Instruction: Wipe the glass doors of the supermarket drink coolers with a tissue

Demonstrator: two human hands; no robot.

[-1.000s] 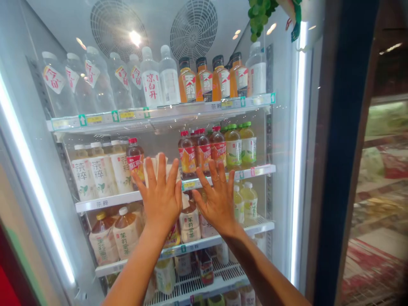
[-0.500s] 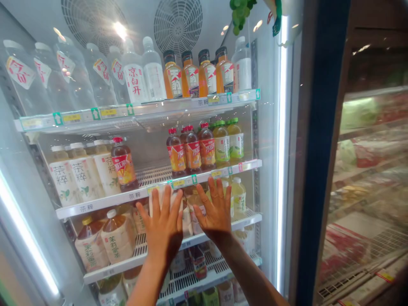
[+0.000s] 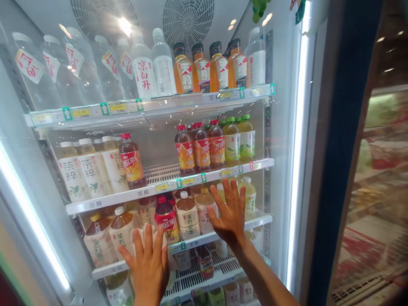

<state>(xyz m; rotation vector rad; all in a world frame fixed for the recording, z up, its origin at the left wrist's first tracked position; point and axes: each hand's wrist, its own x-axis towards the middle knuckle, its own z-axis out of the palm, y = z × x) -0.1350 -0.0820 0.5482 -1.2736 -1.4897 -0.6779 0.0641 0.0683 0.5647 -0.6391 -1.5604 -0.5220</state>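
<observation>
While the left hand (image 3: 148,265) is raised palm-forward, its fingers spread wide, it covers most of a pale cloth-like piece (image 3: 162,239), seen between finger and thumb just below and left of the large red-labelled bottle (image 3: 166,221) inside the cooler. I cannot tell whether the fingers grip that piece or only lie over it. To the right of that bottle and slightly higher, the right hand (image 3: 231,214) is also open, fingers fanned, with nothing visible in its grasp; whether its palm touches the glass is hidden. Just right of the landmark bottle stands a white-capped tea bottle (image 3: 188,217); to its left, beyond other tea bottles, is a gold-capped one (image 3: 99,242). Above it runs the second shelf (image 3: 146,192), carrying white-labelled bottles (image 3: 87,172) up and left, and green-capped bottles (image 3: 232,142) up and right. Well above it, the top shelf (image 3: 178,101) carries clear bottles and four amber, black-capped bottles (image 3: 202,70).
</observation>
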